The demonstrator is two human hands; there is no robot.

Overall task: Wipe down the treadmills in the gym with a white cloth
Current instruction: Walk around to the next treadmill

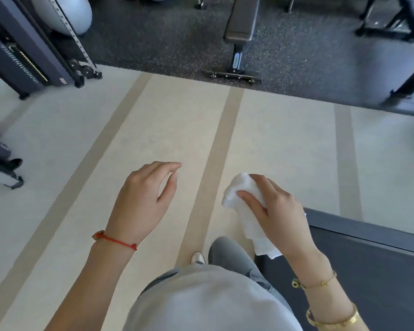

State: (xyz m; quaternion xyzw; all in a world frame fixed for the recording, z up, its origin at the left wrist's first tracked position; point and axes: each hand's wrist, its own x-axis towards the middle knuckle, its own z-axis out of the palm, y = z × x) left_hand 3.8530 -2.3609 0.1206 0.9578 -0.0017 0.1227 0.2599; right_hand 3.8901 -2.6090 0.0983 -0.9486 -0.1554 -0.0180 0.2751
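Right hand [277, 211] grip round crumpled white cloth [246, 211]; tail hanging loose

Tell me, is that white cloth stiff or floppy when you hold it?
Probably floppy: the white cloth bunches up where the right hand grips it, and its loose end droops below the palm. It likely weighs little, since a few fingers hold it easily.

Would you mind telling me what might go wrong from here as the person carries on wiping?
The white cloth hangs loose below the right hand, so its tail may drag or slip free. One foot is beside the raised treadmill edge, a possible trip. The left hand holds nothing to steady against.
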